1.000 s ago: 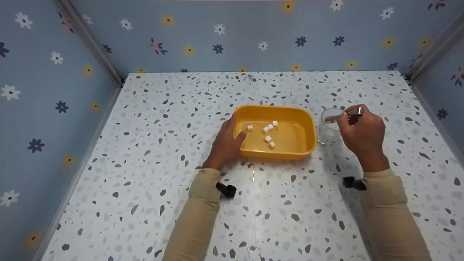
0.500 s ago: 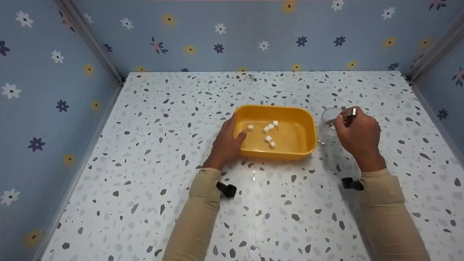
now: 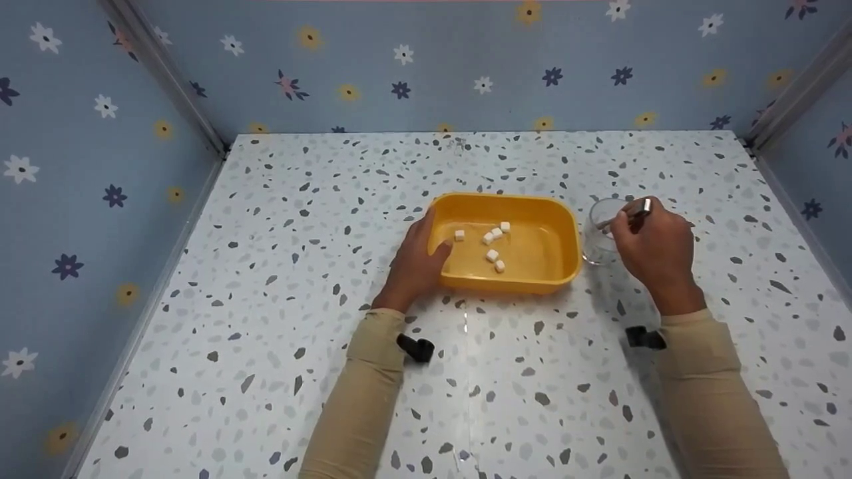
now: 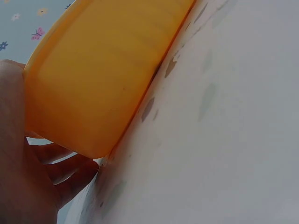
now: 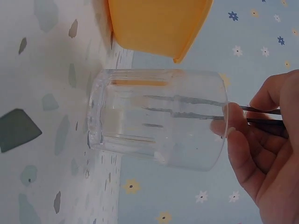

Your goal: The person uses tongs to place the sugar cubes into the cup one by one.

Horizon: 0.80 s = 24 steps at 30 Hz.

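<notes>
A yellow plastic basin (image 3: 532,283) stands mid-table with several small white cubes (image 3: 492,255) on its floor. My left hand (image 3: 416,256) grips its left end, thumb over the rim and fingers along the outer wall (image 4: 79,88). Just right of the basin stands a clear drinking glass (image 3: 597,251), upright. My right hand (image 3: 659,253) pinches metal tweezers (image 3: 640,209) above the glass rim. In the right wrist view the tweezers (image 5: 201,101) reach down inside the glass (image 5: 196,149), their two arms apart. A whitish patch (image 5: 112,120) shows near the glass bottom.
The white speckled table (image 3: 279,279) is bounded by blue flowered panels (image 3: 452,60) at the back and both sides. A black wrist camera mount (image 3: 417,347) sticks out from the left sleeve, another mount (image 3: 644,337) from the right one.
My right hand has shifted a little left, and the tweezers have gone further into the glass. The left hand, basin and cubes keep their places.
</notes>
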Motion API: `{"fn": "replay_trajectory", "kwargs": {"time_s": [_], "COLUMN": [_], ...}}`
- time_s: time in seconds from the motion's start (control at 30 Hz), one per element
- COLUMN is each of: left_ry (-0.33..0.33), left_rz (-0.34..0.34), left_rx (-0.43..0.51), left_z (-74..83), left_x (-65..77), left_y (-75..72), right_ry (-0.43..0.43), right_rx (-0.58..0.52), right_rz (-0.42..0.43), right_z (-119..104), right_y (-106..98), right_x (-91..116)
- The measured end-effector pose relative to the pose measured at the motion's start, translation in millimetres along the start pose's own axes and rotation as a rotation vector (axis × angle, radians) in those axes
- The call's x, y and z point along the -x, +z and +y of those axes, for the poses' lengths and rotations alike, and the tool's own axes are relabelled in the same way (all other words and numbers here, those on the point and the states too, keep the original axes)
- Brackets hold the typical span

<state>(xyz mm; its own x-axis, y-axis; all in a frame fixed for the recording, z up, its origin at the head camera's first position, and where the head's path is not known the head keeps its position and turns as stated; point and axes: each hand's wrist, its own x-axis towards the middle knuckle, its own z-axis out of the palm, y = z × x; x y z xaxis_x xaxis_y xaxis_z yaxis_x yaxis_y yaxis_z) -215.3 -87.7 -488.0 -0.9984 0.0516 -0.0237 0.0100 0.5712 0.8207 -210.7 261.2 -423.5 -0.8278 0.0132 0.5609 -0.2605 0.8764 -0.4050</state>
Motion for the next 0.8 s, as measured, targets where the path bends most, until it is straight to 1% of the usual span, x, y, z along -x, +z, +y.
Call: {"fn": "replay_trajectory", "kwargs": {"time_s": [0.13, 0.23, 0.53, 0.8], "left_ry": [-0.006, -0.007, 0.022, 0.014], "left_rz": [-0.004, -0.005, 0.003, -0.001], "left_rx": [-0.012, -0.014, -0.005, -0.002], "left_z": [0.3, 0.1, -1.3, -1.5], "left_x": [-0.5, -1.0, -1.7, -1.3], "left_y": [-0.4, -0.3, 0.6, 0.2], "right_ry": [-0.021, -0.016, 0.009, 0.015], "right_rx": [-0.011, -0.005, -0.007, -0.014], "right_rz": [0.013, 0.004, -0.012, -0.016], "right_z": [0.7, 0.5, 1.8, 0.2], "right_y": [0.4, 0.4, 1.3, 0.6], "right_x": [-0.3, -0.5, 0.0, -0.4]}}
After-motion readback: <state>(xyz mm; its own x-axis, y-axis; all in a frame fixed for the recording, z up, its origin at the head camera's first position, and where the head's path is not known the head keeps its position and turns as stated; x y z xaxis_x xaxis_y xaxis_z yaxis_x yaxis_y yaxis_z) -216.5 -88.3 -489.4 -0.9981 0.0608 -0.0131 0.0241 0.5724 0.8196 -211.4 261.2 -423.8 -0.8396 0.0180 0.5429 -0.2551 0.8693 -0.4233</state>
